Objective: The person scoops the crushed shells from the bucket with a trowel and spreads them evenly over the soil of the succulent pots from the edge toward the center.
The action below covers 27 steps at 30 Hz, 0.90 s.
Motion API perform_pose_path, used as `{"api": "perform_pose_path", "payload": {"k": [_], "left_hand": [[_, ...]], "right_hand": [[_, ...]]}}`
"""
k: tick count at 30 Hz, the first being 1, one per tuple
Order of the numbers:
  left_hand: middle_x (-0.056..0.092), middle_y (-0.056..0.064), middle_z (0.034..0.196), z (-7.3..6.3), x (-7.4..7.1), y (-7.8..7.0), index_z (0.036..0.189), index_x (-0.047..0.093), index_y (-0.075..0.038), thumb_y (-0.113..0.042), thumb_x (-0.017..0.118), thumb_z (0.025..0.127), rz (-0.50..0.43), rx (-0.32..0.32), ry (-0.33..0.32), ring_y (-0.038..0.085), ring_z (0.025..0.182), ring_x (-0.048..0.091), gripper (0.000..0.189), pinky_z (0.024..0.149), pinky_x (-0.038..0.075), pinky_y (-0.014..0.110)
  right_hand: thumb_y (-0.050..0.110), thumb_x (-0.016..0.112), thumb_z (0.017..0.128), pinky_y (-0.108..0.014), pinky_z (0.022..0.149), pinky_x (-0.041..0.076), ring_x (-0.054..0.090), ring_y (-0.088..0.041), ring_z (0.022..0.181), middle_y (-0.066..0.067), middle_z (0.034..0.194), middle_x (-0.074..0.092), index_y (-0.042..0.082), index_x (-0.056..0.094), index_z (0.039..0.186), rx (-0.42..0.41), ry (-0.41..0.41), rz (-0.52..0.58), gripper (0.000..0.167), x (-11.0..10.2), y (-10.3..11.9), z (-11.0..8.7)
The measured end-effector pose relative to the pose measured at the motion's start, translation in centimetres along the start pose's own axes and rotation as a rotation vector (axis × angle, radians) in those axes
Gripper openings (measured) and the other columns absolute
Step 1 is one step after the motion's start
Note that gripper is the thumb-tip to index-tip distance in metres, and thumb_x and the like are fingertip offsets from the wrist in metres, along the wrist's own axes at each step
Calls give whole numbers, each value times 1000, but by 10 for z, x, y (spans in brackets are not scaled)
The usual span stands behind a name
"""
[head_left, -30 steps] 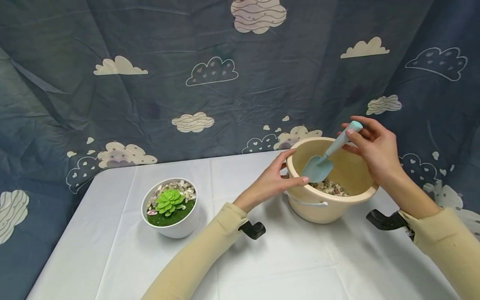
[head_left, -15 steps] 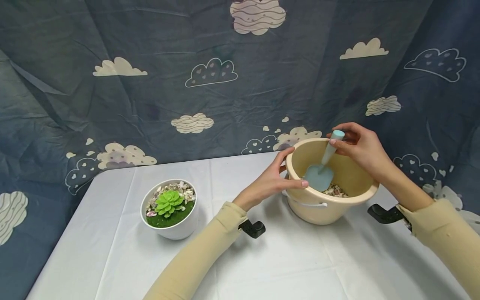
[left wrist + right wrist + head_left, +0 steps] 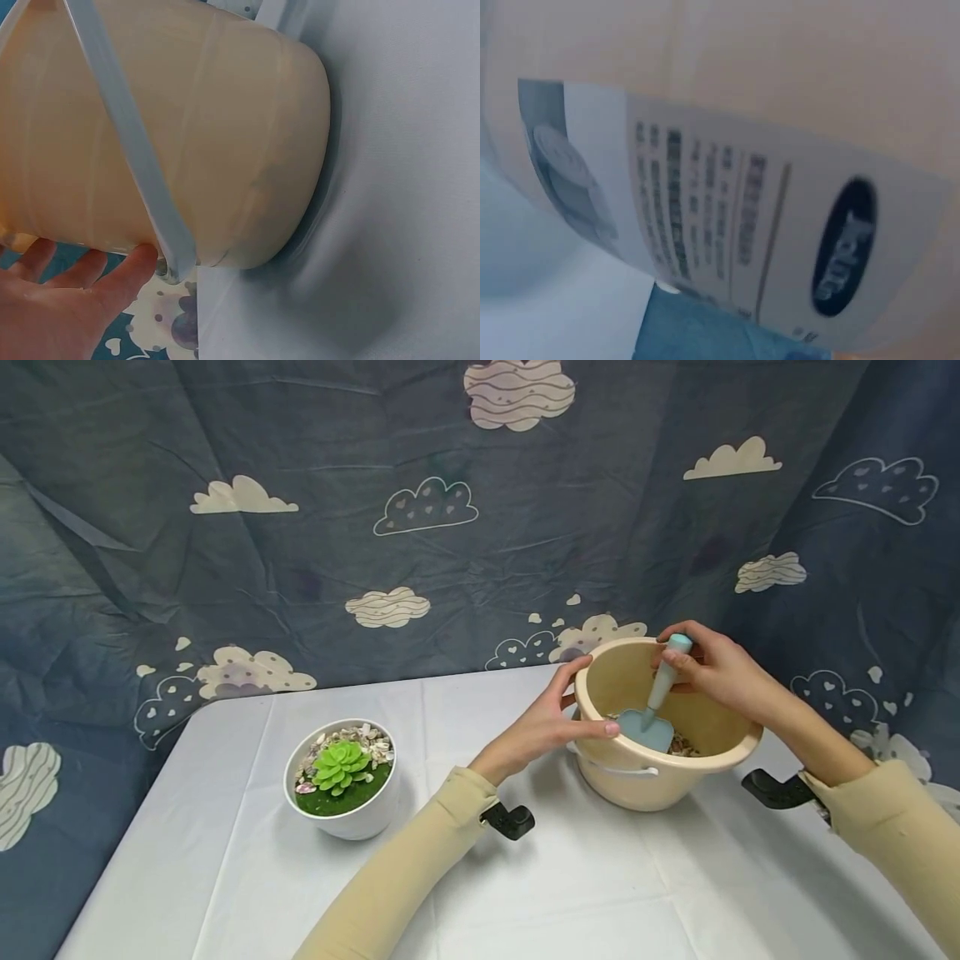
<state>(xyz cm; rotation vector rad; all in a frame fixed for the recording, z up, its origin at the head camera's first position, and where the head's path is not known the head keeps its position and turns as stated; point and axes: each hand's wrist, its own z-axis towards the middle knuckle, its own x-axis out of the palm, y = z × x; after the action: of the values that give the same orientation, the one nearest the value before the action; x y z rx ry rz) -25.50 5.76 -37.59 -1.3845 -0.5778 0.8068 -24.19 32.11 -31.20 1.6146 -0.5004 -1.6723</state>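
A cream bucket [image 3: 633, 785] with pebbles [image 3: 682, 746] in its bottom stands on the white-covered table, slightly tilted in the head view. My left hand [image 3: 536, 727] holds its left side, thumb along the front rim and fingers spread round the outside under the rim. In the left wrist view, fingertips of the left hand [image 3: 75, 289] meet the bucket wall beside the pale bail handle [image 3: 139, 150]. My right hand [image 3: 720, 668] reaches over the far rim and pinches a light-blue hand trowel [image 3: 660, 685] by its grip. The blade [image 3: 645, 731] is down inside the bucket, its tip at the pebbles.
A white pot [image 3: 360, 818] with a green succulent [image 3: 341, 766], moss and pebbles stands on the table [image 3: 540, 893] to the left. Behind the table hangs a dark blue cloth [image 3: 322, 568] with clouds. A printed label [image 3: 720, 202] covers part of the bucket's outer side.
My right hand has lowered the trowel deeper into the bucket, and its handle has turned steeper. My left hand stays on the rim. The pot has not moved.
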Motion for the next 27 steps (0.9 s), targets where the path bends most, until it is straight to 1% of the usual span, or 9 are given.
{"api": "perform_pose_path", "payload": {"k": [3,6,8,12,15,18,23,25,27], "left_hand": [[25,-25,150,-1,-1,0,151,26,-43,-27,82,78,-6,-4,-2,17,138,31,93,103,38,39],[25,-25,150,-2,-2,0,151,26,-42,-26,81,79,-18,-4,-2,17,138,31,92,103,38,38],[26,-25,150,-2,-3,1,151,26,-42,-25,81,80,-25,-6,-4,17,138,31,91,102,38,38],[27,-24,149,-3,-4,3,151,27,-41,-24,81,80,-27,0,-16,16,137,32,91,103,38,38],[28,-22,150,-3,-2,5,151,27,-39,-24,81,79,-16,8,-23,16,136,33,91,106,36,42],[28,-20,151,-2,-1,6,152,27,-39,-25,81,80,-14,11,-18,15,136,33,91,107,35,44],[27,-23,150,0,2,5,151,27,-41,-25,80,80,-18,15,-8,13,136,32,90,108,34,45],[25,-25,150,1,2,5,150,26,-42,-25,80,80,-21,16,-5,13,137,31,90,109,33,48],[25,-26,149,0,1,4,150,26,-43,-25,80,80,-21,15,-7,13,137,31,90,109,33,49]], "right_hand": [[15,50,104,-44,73,58,66,-28,95,-26,115,61,0,44,137,2,51,8,37,2,0,2],[17,50,104,-45,73,58,67,-29,95,-27,116,61,0,44,139,11,92,42,39,4,0,5],[18,50,104,-46,73,57,67,-28,96,-27,116,61,-2,44,137,35,117,80,38,6,0,7],[21,51,104,-49,76,56,67,-27,97,-27,117,61,-6,41,131,111,150,152,40,11,2,13],[26,53,103,-48,78,56,68,-26,96,-25,118,63,-7,41,128,161,154,181,43,14,3,15],[27,55,102,-47,78,56,70,-23,94,-23,118,65,-8,40,127,184,146,222,45,15,3,15],[25,56,102,-40,74,58,71,-16,89,-7,107,72,-7,38,128,230,110,302,45,13,4,12],[25,56,102,-37,72,59,70,-15,87,0,102,72,-6,38,128,253,97,330,44,14,4,12],[25,55,102,-35,71,59,70,-14,86,5,99,72,-5,38,128,267,89,363,44,14,4,12]]}}
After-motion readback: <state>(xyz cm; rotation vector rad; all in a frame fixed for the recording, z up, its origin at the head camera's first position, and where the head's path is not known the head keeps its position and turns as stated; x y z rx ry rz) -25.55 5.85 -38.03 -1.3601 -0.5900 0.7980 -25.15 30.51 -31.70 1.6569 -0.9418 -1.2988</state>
